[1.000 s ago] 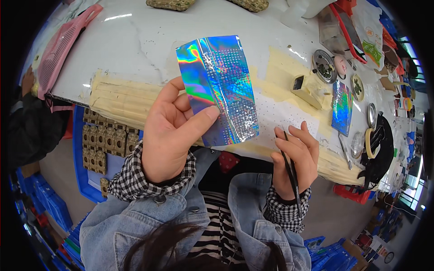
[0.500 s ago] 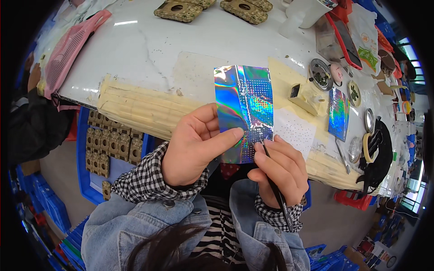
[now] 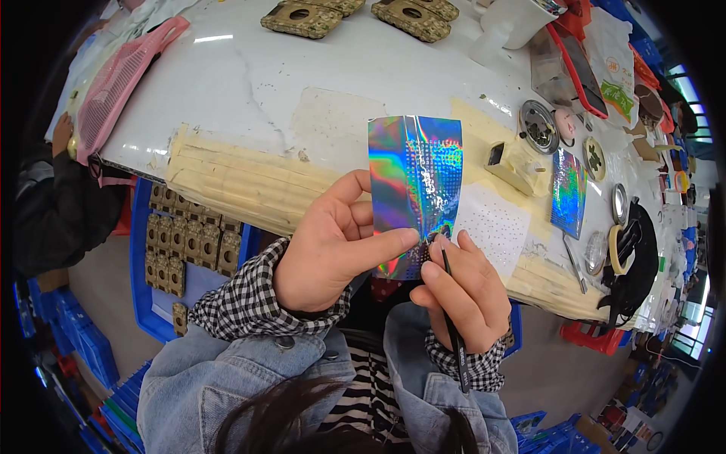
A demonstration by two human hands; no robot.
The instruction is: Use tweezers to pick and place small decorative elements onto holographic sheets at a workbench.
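At centre frame, the left hand [image 3: 325, 253] pinches a holographic sheet [image 3: 414, 185] near its lower edge, thumb across the front and fingers behind, so that most of the glossy, rainbow-coloured rectangle stands upright above the grip. The right hand [image 3: 465, 291], just below and to the right, is closed around a thin black tool [image 3: 452, 325], its tip touching the sheet's lower right corner. A second holographic sheet [image 3: 567, 189] lies flat at right on the white table [image 3: 249, 83], near a translucent dotted sheet [image 3: 495, 227]. Four brown perforated blocks [image 3: 301, 17] sit along the top edge; a pink mesh basket [image 3: 121, 83] rests at upper left.
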